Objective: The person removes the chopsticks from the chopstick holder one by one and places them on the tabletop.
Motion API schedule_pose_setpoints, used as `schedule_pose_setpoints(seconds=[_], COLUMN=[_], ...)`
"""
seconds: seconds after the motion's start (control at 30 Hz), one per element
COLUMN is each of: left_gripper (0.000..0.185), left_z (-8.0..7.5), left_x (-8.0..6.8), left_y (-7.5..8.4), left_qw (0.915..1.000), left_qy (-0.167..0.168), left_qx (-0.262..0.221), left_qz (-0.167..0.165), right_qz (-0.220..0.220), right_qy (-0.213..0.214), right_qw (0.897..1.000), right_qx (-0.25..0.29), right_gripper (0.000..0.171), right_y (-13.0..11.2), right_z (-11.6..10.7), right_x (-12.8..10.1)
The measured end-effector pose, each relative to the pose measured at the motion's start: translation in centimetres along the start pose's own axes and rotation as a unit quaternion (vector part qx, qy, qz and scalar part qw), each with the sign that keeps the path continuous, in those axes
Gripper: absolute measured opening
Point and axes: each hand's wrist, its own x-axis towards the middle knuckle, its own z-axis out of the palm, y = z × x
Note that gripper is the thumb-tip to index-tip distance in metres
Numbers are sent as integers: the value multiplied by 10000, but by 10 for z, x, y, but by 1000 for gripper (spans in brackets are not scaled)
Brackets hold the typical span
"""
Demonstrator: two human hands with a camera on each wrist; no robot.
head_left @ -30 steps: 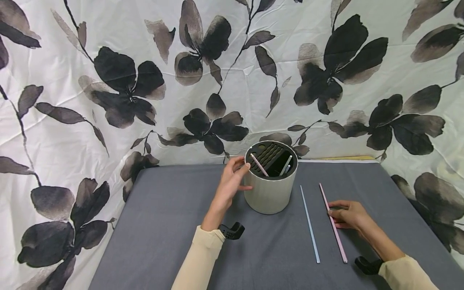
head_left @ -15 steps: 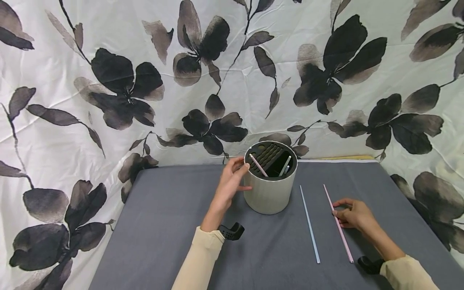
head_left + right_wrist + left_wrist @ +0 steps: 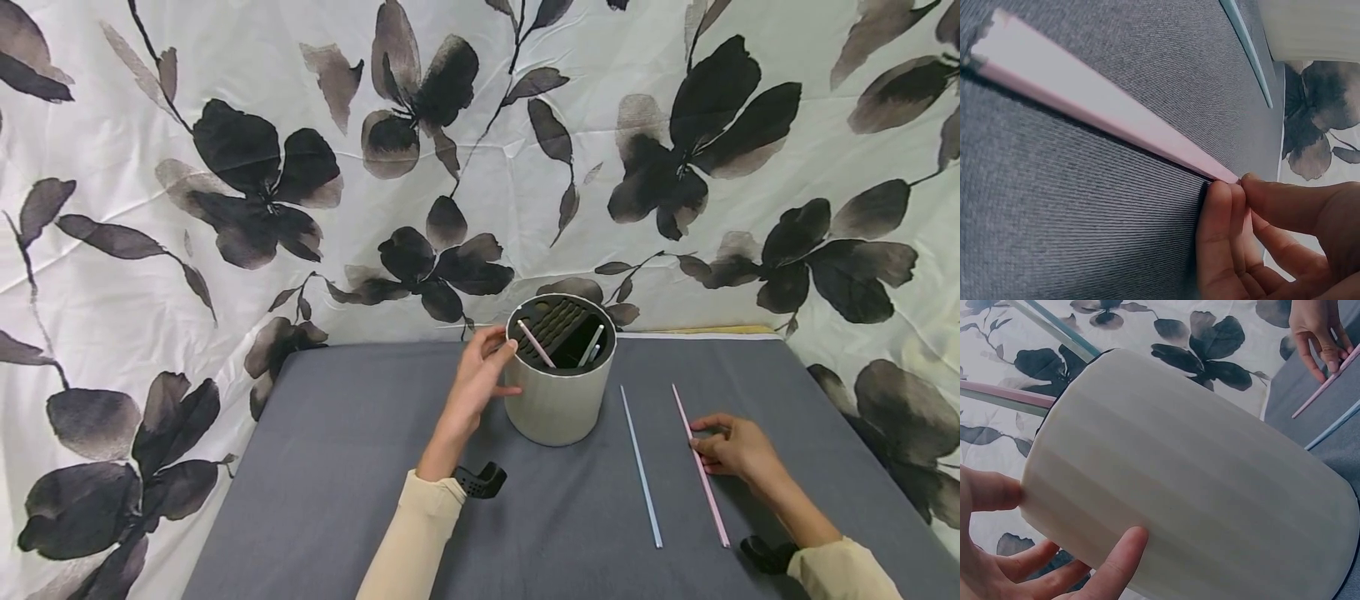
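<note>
A pale round utensil holder [image 3: 558, 408] with a dark ribbed insert stands near the back edge. My left hand [image 3: 476, 371] holds its left side, fingertips at the rim and one digit against the wall. Several sticks stick up from it, among them a pink chopstick [image 3: 536, 342]. To the right, my right hand [image 3: 731, 446] pinches a long pink chopstick [image 3: 708, 492] between thumb and fingers; the right wrist view shows its squared end and fingertips [image 3: 1222, 200] close over the cloth. Between holder and hand lies a blue chopstick [image 3: 641, 467], roughly parallel to the pink one.
Grey cloth [image 3: 360, 467] covers the table. Behind and at the sides hangs a white curtain [image 3: 525, 183] with dark flowers. A yellow strip [image 3: 705, 329] lies along the back edge. Each wrist wears a black camera band [image 3: 480, 480].
My right hand has shifted slightly to the right with the pink chopstick, widening its distance from the blue one. My left hand and the utensil holder stay put.
</note>
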Motion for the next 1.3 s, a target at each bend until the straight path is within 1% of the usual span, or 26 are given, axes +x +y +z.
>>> schedule_pose_setpoints(seconds=[0.07,0.13,0.2,0.27,0.33,0.43,0.57,0.7,0.8,0.87,0.93,1.0,1.07,1.13,1.2,1.3], left_gripper=[51,51,51,51,51,50,50,49,49,49,50,50,49,49,49,50], left_z=[0,0,-1,-1,-1,-1,-1,0,0,-1,-1,-1,0,-1,-1,-1], left_x=[0,-1,-2,-2,-2,-3,-3,-2,-2,-2,-2,-2,-2,-2,-2,-2], left_y=[-1,-2,-2,-3,-3,-3,-2,-2,-2,-3,-3,-2,-2,-2,-2,-3], left_qw=[10000,10000,10000,10000,10000,10000,10000,10000,10000,10000,10000,10000,10000,10000,10000,10000], left_qy=[-5,-17,-28,-30,-26,3,32,17,22,30,29,21,39,54,54,30], left_qx=[-7,-19,-31,-46,-54,-48,-20,-1,14,7,0,-17,-35,-32,-33,-32], left_qz=[10,16,20,25,22,22,17,26,18,31,40,65,55,48,49,57], right_qz=[-50,-193,-443,-772,-1124,-1696,-2460,-3019,-3349,-3619,-3924,-4257,-4577,-4827,-5015,-5169], right_qy=[86,183,324,501,721,1011,1149,1261,1445,1589,1749,1886,1978,2034,2046,2087], right_qw=[9999,9994,9975,9932,9874,9775,9613,9441,9300,9172,9014,8830,8644,8489,8373,8259], right_qx=[-70,-223,-455,-708,-850,-739,-465,-403,-462,-503,-552,-595,-645,-700,-742,-838], right_gripper=[42,42,43,44,42,38,31,29,29,31,34,38,42,46,47,46], right_y=[-2,-6,-11,-17,-24,-37,-57,-77,-92,-102,-111,-121,-131,-139,-146,-153], right_z=[0,1,2,5,9,15,23,31,39,44,48,52,54,56,58,62], right_x=[-1,-4,-8,-11,-15,-20,-25,-30,-34,-37,-39,-41,-42,-42,-41,-39])
